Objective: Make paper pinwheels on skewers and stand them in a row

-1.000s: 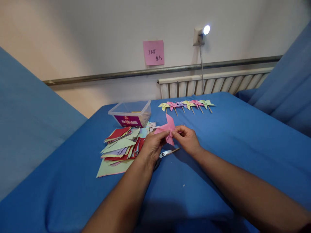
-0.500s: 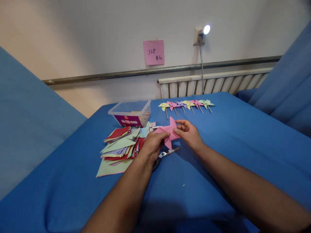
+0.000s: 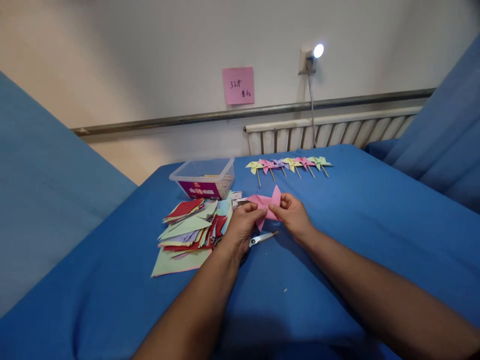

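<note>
A pink paper pinwheel [image 3: 264, 202] with folded blades is held up over the table between both hands. My left hand [image 3: 242, 225] pinches its left side, thumb near the middle. On the other side my right hand [image 3: 293, 214] grips the right part between thumb and fingers. No stick shows on this pinwheel. Scissors [image 3: 258, 240] lie on the cloth just below it, their handles hidden behind my left hand and forearm. Left of my left hand is a pile of coloured paper sheets [image 3: 187, 235] in red, green, purple and yellow.
A clear plastic box [image 3: 202, 177] with thin sticks inside stands behind the paper pile. Several finished pinwheels [image 3: 288, 164] on sticks lie in a row at the back. Small cards [image 3: 236, 196] lie beside the box. Blue cloth [image 3: 375, 210] covers the table; a radiator [image 3: 330, 130] is behind.
The pinwheel has turned and tilted slightly in my fingers. My left hand has shifted a little to the right, covering the scissors' handles. The view has tipped slightly.
</note>
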